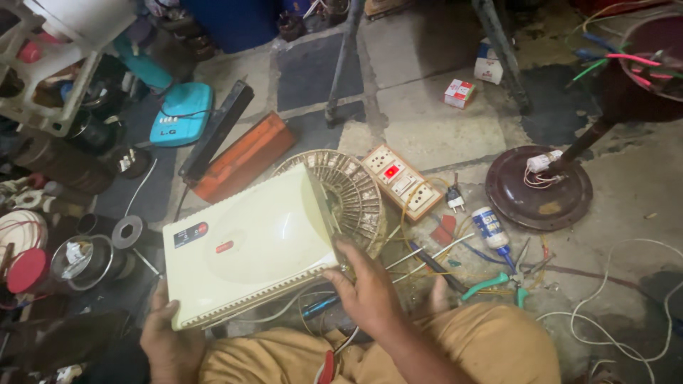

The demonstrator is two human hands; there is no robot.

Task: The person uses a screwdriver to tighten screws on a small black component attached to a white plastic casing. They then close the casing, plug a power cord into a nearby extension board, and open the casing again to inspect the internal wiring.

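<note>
A cream plastic appliance casing [249, 245] with a small red mark and a dark label lies tilted above my lap. My left hand [171, 338] grips its near left corner. My right hand [366, 291] holds its near right corner, fingers curled on the edge. Behind the casing a round ribbed fan grille [356, 192] sticks out. My knees in tan trousers [469, 348] are below.
A switchboard with sockets [402, 181], a plug, a white tube [489, 227], teal-handled pliers [498, 284] and loose wires lie right of the casing. A brown round fan base [538, 188] stands further right. An orange box [245, 156], a teal object and cluttered parts sit left.
</note>
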